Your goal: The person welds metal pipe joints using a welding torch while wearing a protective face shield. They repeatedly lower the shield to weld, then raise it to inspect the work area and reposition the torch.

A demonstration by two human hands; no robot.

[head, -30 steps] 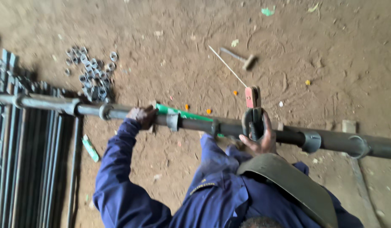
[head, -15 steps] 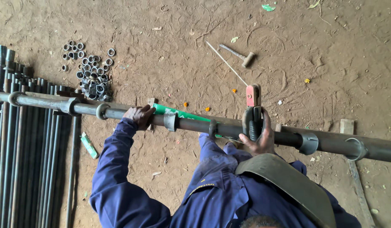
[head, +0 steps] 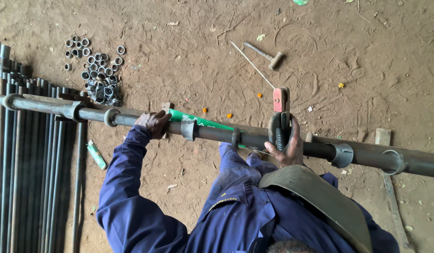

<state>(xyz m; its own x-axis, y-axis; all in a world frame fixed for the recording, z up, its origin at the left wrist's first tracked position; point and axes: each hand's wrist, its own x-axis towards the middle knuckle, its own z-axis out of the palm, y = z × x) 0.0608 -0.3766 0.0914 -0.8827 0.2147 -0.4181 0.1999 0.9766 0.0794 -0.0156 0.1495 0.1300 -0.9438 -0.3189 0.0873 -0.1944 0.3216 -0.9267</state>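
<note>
Head view, single camera, looking down. Landmark: the long dark steel pipe [head: 254, 137] running across the frame over the dirt floor [head: 188, 42].

Left hand [head: 153, 123] is clenched over the pipe, just beside a grey metal ring collar [head: 188, 129] sleeved on it. Right hand [head: 285, 145] grasps the black handle of an electrode holder with a red head [head: 279, 117], which sits across the pipe; a thin welding rod [head: 252, 65] sticks out of the red head, away from the person. Both arms are in blue coverall sleeves [head: 120, 187]; a dark olive welding visor [head: 320, 201] sits below the right hand.

More ring collars are spaced along the pipe on both sides of the hands. A flat green rectangular package [head: 205, 122] lies behind the pipe between the hands, partly hidden. A smaller green rectangular packet [head: 96, 155] lies on the floor on the near side of the pipe, left of the left sleeve.

Beyond the pipe: a pile of short steel rings [head: 96, 70] at its left part, and a small hammer [head: 264, 54] near the rod tip. A stack of thin steel pipes [head: 29, 164] crosses under the pipe's left end.
</note>
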